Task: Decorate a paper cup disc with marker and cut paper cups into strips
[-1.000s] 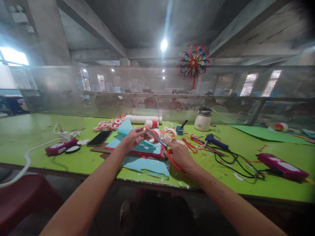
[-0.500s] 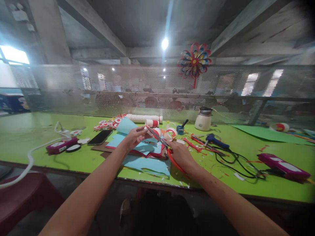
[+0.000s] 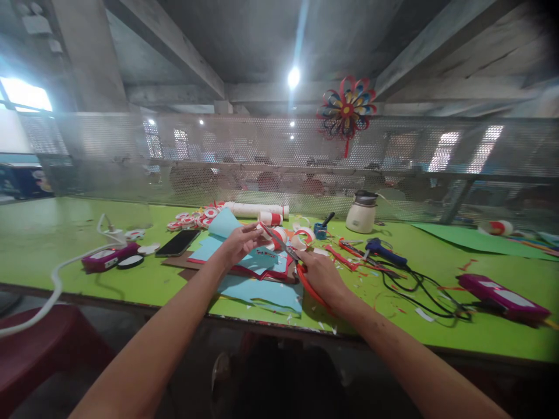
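My right hand (image 3: 325, 278) is wrapped round the orange-red handles of a pair of scissors (image 3: 290, 251). Their blades point up and to the left, toward the fingertips of my left hand (image 3: 240, 244). That hand has its thumb and fingers pinched close together at the blade tips; whatever small piece lies between them is too small to make out. Beneath both hands are light blue paper sheets (image 3: 257, 265) with ragged edges, stacked over red paper and brown card. Just behind the blades lie curled white-and-red paper rings (image 3: 303, 237) and a white-and-red roll (image 3: 271, 218).
A phone (image 3: 178, 243) and a purple power strip (image 3: 110, 258) lie left. Toward the right are a blue glue gun (image 3: 385, 251), black cable (image 3: 419, 291), another purple power strip (image 3: 502, 297) and a cream jug (image 3: 361, 212). Paper scraps litter the green table (image 3: 367, 326). A perforated screen (image 3: 244, 145) stands behind.
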`<state>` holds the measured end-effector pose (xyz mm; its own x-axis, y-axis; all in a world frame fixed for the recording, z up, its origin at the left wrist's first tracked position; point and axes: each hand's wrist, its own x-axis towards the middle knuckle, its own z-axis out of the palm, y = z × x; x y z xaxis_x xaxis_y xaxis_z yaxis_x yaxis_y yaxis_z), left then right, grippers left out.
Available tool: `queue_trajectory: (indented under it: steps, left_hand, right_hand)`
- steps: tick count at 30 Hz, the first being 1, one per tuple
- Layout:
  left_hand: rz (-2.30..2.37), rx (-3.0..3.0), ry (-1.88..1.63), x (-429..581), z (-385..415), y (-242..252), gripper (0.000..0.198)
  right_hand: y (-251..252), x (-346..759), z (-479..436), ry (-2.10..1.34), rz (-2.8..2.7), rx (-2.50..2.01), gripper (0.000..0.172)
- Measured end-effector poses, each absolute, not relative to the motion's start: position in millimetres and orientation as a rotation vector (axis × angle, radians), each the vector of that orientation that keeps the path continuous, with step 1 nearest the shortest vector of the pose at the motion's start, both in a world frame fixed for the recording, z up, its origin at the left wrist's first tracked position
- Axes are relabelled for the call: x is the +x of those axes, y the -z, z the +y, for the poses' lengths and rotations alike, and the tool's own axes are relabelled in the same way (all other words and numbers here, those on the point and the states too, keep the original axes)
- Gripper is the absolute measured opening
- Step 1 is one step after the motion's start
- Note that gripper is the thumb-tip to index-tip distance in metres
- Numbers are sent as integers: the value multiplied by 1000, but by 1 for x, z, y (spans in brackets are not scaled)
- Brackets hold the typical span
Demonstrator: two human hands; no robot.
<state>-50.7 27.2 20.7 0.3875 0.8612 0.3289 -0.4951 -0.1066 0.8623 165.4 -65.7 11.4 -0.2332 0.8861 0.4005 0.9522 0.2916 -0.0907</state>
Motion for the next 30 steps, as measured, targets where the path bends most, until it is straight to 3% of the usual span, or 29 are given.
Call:
queue_trajectory:
  steps: [30]
  left_hand:
    - [457,1191,-1200,-52,35,-18,31]
  right_hand:
    - [-13,166,-68,305,-2209,-1693,37]
